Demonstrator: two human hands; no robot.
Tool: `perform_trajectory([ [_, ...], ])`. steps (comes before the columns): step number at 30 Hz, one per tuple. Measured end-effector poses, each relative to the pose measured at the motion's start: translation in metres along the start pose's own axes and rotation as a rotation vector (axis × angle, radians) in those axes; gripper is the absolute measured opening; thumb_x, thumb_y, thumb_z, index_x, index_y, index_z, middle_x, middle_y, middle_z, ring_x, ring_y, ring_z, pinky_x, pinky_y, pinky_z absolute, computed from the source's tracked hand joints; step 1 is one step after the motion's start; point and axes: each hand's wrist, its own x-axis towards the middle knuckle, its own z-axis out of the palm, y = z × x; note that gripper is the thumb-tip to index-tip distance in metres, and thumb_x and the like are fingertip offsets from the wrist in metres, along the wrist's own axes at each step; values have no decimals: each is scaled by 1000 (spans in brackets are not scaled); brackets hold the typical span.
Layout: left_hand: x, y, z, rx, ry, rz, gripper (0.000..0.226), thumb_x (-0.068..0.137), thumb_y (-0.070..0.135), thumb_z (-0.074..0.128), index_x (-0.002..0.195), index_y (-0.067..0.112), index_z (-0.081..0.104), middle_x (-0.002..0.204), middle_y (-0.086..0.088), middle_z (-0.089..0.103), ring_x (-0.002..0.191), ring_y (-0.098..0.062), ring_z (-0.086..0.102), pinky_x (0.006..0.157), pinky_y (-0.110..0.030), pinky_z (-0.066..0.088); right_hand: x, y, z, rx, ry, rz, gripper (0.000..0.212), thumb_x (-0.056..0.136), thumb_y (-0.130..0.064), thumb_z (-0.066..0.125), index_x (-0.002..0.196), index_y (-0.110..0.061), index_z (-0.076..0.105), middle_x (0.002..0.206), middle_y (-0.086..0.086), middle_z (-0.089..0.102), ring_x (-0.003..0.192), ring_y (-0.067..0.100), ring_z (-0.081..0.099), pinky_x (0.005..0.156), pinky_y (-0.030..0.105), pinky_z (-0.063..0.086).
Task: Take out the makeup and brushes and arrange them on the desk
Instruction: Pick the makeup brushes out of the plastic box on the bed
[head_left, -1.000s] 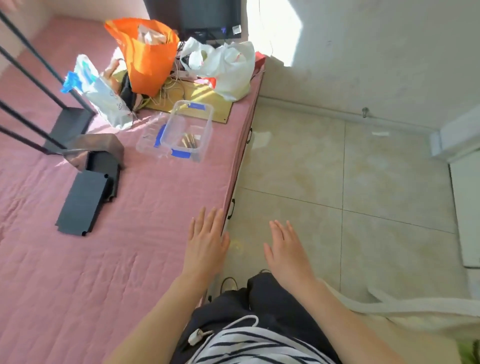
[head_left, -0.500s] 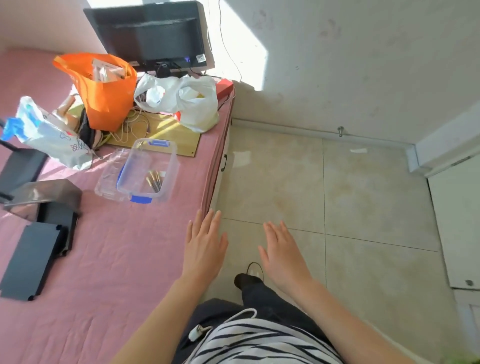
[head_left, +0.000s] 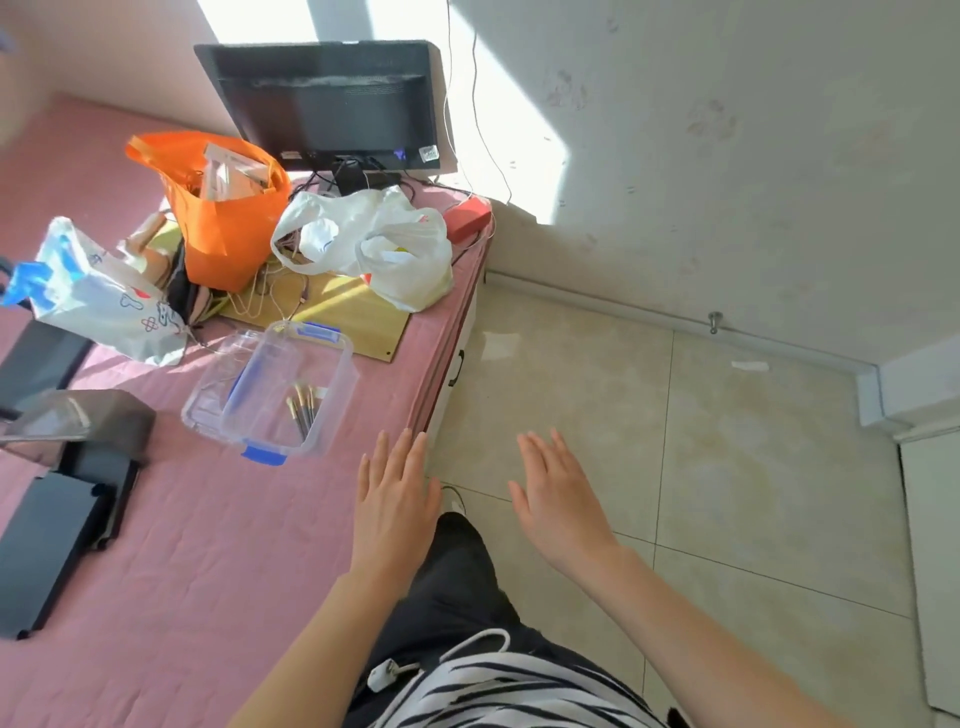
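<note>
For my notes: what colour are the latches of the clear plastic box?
Blue. The latches of the clear box show best in the head view.

We wear a top (head_left: 519, 691) striped black and white over black trousers (head_left: 457, 582). A white cord (head_left: 483, 636) loops at our waist, ending in a small white plug (head_left: 387, 675). Our left hand (head_left: 397, 509), right hand (head_left: 561, 509) and forearms are bare.
</note>
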Motion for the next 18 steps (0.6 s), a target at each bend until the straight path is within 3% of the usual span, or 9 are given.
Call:
perform_trajectory([
  [6,75,-14,-16,16,16,-52,55,100,29,41,151,18,24,159,-2,21,149,-23,2,119,-39,2,81,-11,-19,-30,-22,-51,60,102,-35,32,152,-12,11,160,5,14,148,25,-2,121,39,9],
  [11,133,-33,-39,72,64,-71,54,96,26,49,147,13,35,155,-8,30,148,-27,10,118,-42,6,149,-34,-33,-81,-50,-160,60,102,-33,35,152,-13,10,160,5,11,148,25,-4,120,40,5],
  [18,173,-53,-57,67,98,-223,59,93,23,54,147,15,32,159,-8,19,146,-24,-3,117,-42,0,227,-64,-49,-140,-128,-309,59,102,-34,32,152,-12,10,160,5,10,148,26,-4,121,42,5],
])
